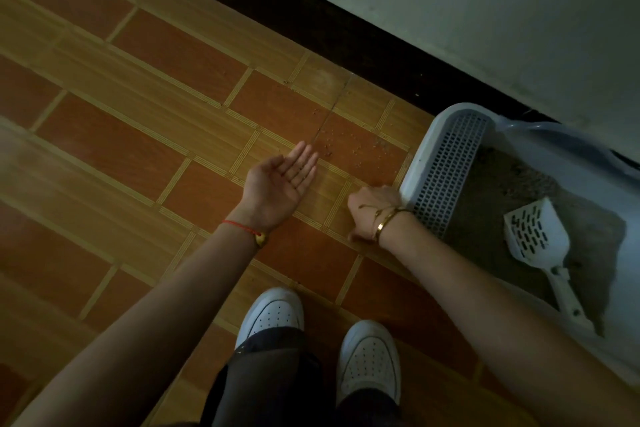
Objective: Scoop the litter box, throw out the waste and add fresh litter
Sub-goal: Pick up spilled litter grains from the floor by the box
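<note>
Head cam: left hand (282, 180) is palm up, fingers spread flat, a few litter grains on it. Right hand (372, 210) is curled knuckles-down on the floor (138, 135) against the litter box (420, 156) corner; can't tell if it's gripping anything. Scoop (536, 236) lies in the litter, more spilled grains (346, 146) on the tiles.

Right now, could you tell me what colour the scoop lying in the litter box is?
White, with dark slots in its blade; the scoop shows clearly in the head view.
</note>
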A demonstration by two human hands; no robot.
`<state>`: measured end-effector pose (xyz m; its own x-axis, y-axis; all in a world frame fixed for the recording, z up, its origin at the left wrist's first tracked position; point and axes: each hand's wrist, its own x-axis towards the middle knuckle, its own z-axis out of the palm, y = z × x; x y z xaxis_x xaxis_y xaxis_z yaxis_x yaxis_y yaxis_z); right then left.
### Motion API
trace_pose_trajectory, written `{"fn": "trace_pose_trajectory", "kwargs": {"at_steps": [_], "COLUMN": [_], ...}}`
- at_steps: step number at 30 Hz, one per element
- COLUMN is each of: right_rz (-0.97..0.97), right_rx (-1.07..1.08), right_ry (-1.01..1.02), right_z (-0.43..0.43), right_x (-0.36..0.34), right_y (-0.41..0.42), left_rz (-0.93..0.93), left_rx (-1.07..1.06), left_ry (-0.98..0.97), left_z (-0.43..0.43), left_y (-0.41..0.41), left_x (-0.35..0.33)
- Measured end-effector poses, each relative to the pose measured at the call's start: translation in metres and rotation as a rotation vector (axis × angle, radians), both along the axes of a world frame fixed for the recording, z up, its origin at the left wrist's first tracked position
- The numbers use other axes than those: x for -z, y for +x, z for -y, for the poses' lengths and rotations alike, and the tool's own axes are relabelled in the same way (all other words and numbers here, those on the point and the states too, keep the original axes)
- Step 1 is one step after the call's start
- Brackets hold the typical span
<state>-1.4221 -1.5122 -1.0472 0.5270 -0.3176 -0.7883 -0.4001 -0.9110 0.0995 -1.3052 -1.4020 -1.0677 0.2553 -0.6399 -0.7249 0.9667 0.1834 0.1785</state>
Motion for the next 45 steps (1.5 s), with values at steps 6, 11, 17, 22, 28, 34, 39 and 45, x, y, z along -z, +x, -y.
{"fn": "trace_pose_trajectory", "kwargs": {"at_steps": [6,11,17,22,28,34,39,45], "right_rz": [0.079,0.075,0.056,0.099,0.074,0.392,0.830,0.841], "right_rx": [0.053,0.065,0.070,0.031,0.077,0.295,0.356,0.415], "right_ry": [-0.028,-0.021,0.003,-0.023,-0.013,0.046,0.304,0.166], "right_z": [-0.014,-0.017,-0.021,-0.027,-0.022,-0.010,-0.013,0.022], "right_x": [0.008,0.006,0.006,0.006,0.007,-0.006,-0.037,-0.016], "right_y": [-0.003,-0.003,-0.003,-0.004,-0.004,0.004,0.027,0.035], "left_rz": [0.004,0.002,-0.002,0.000,-0.002,0.015,0.048,-0.007], "left_rx": [0.007,0.008,0.010,0.010,0.008,0.011,0.068,-0.006], "left_ry": [0.002,-0.011,0.002,0.024,0.024,0.024,0.043,0.038], "left_z": [0.000,0.000,0.000,-0.001,-0.001,-0.001,-0.002,-0.004], "left_y": [-0.001,-0.001,-0.001,-0.001,-0.001,-0.002,-0.002,0.003], "left_x": [0.001,0.001,0.003,0.003,0.005,0.004,0.003,0.005]}}
